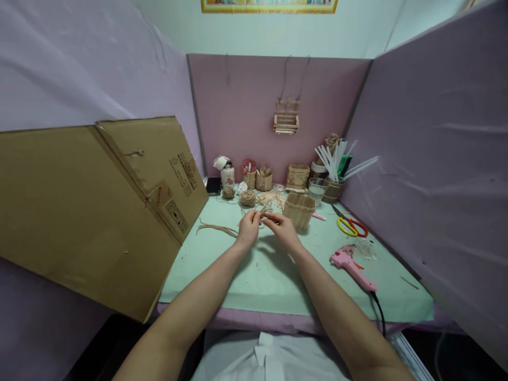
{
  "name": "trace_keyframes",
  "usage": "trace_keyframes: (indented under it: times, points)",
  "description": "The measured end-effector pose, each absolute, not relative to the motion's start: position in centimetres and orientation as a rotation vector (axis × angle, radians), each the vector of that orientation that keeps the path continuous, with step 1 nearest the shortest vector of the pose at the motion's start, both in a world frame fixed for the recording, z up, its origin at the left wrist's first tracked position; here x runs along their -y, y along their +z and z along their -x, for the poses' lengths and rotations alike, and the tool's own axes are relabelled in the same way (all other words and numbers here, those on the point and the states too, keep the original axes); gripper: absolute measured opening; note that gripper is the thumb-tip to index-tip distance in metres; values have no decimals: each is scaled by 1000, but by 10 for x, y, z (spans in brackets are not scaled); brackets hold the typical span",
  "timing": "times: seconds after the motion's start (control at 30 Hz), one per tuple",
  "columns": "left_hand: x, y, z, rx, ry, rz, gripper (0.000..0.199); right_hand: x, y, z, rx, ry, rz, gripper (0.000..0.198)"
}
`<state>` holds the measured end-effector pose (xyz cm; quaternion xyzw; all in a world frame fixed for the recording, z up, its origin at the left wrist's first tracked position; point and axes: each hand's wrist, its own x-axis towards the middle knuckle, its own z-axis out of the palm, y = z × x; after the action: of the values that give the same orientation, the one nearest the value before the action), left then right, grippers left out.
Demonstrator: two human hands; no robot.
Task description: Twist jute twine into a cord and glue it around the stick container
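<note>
L grip, R grip close tog., twine pinched btwn them.

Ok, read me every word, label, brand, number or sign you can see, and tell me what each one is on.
Nothing can be quoted; no wording is legible.
Cardboard, dark lines of print: too small and blurred to read.
Same cardboard, row of boxed symbols: too small to tell what they show.
Bottle: reddish marks, too small to tell whether they include lettering.
</note>
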<state>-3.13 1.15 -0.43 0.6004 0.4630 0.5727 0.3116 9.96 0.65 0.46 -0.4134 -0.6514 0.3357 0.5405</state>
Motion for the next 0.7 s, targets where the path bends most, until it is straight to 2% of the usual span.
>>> trace_keyframes:
  times: [0.17,0.7]
  points:
    - [0,-2,22,-1165,1475,-1667,28,-12,0,-100,1355,1002,831,20]
    - [7,1,20,-1083,1302,-1660,35,-9,3,-108,1009,1508,728,31]
